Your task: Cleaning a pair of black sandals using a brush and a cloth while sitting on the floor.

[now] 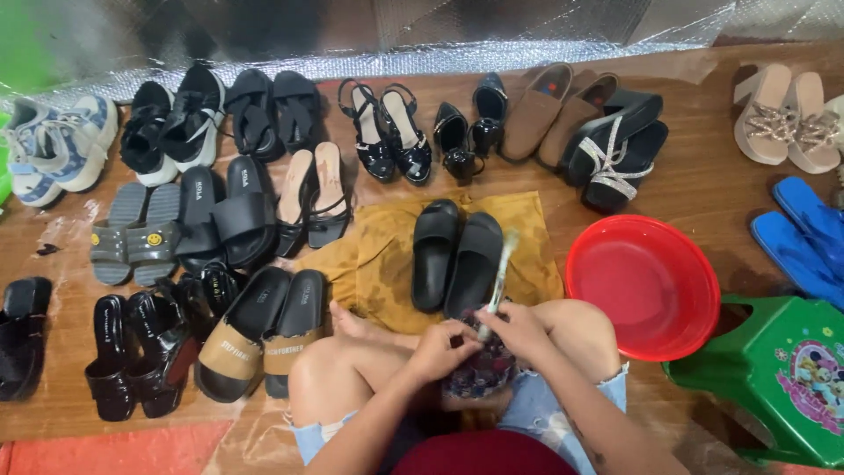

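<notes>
floor: brown wood-look floor, I'm seeing it packed with shoes
12 o'clock: rows of black sandals and heels
centre: mustard cloth under black slides
3 o'clock: red basin, green stool, blue flip-flops
9 o'clock: white sneakers

A red plastic basin is set on the wooden floor toward the right edge, with a green plastic stool just beside it at the near right corner. A pair of blue flat sandals is laid behind the stool. White sneakers are placed at the far left corner. Beige wedge sandals are seen at the far right corner. Silver foil sheeting is spread along the far edge.
</notes>
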